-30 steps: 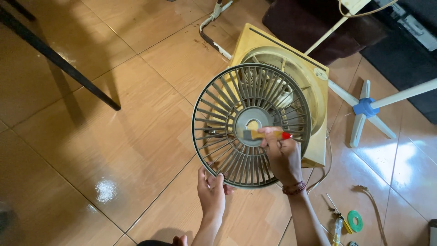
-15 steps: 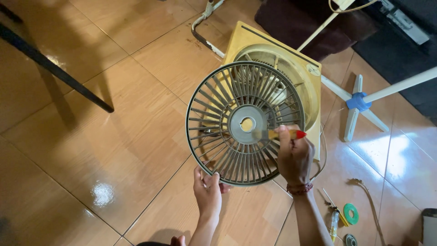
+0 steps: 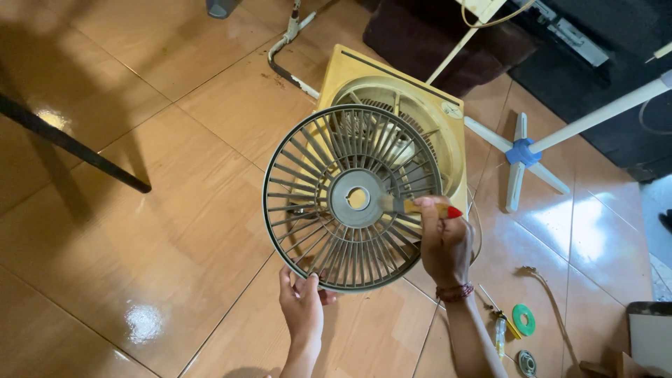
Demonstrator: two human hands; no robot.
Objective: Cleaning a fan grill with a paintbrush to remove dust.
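Observation:
My left hand (image 3: 302,302) grips the lower rim of a round grey fan grille (image 3: 308,175), holding it up over the floor. My right hand (image 3: 442,245) holds a small brush (image 3: 413,206) with a wooden handle and a red end. Its bristles touch the grille's flat centre disc just right of the middle hole. Behind the grille lies a cream box-fan housing (image 3: 455,133) on the tiled floor, partly hidden by the grille.
A white stand with a blue joint (image 3: 521,150) lies at the right. A green ring (image 3: 523,319), a screwdriver (image 3: 500,333) and a cord (image 3: 553,301) lie by my right forearm. A dark bar (image 3: 70,143) crosses the left. A dark mat (image 3: 434,35) lies at the top.
The brush has shifted slightly left along the centre disc, towards the hole. The grille stays held in my left hand; the view has drifted a little.

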